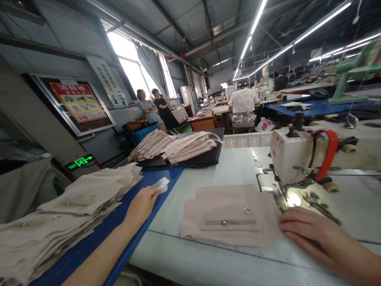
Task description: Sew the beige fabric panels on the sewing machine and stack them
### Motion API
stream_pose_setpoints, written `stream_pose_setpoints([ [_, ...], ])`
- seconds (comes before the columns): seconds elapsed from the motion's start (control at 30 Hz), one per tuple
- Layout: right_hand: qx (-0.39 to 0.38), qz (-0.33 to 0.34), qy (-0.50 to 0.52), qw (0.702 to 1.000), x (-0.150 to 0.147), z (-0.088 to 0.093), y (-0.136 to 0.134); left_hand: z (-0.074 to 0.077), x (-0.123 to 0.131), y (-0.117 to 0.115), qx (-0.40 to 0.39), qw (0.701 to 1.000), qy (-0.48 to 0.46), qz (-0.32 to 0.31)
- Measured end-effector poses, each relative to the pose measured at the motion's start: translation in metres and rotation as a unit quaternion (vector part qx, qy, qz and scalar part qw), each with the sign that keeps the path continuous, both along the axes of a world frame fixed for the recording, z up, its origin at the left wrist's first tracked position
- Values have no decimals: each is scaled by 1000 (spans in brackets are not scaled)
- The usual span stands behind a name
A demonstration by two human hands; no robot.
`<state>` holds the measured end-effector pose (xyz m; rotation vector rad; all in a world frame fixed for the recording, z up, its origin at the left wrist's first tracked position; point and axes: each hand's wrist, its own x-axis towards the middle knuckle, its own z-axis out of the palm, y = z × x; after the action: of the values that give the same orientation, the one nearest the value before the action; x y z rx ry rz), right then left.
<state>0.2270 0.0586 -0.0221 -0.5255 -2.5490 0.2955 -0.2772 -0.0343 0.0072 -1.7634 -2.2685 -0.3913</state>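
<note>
right hand (318, 237) at beige fabric (228, 204), red "119" poster (77, 101) far left

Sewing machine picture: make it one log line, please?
left hand: pinching whitish translucent piece | right hand: at edge of beige zippered panel | panel: flat, beside sewing machine

Left hand (143, 203): left of centre, back up, fingertips pinched together
Left forearm (102, 250): bare, slanting from near left toward far right
Right hand (317, 234): near right, fingers close together, pointing left
</note>
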Motion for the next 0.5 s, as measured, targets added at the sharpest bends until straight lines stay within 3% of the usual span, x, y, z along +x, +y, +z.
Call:
stream_pose_setpoints([
  [0.5,27,-6,-8,1000,3,-4,1,-5,-1,-3,57,998,17,14],
])
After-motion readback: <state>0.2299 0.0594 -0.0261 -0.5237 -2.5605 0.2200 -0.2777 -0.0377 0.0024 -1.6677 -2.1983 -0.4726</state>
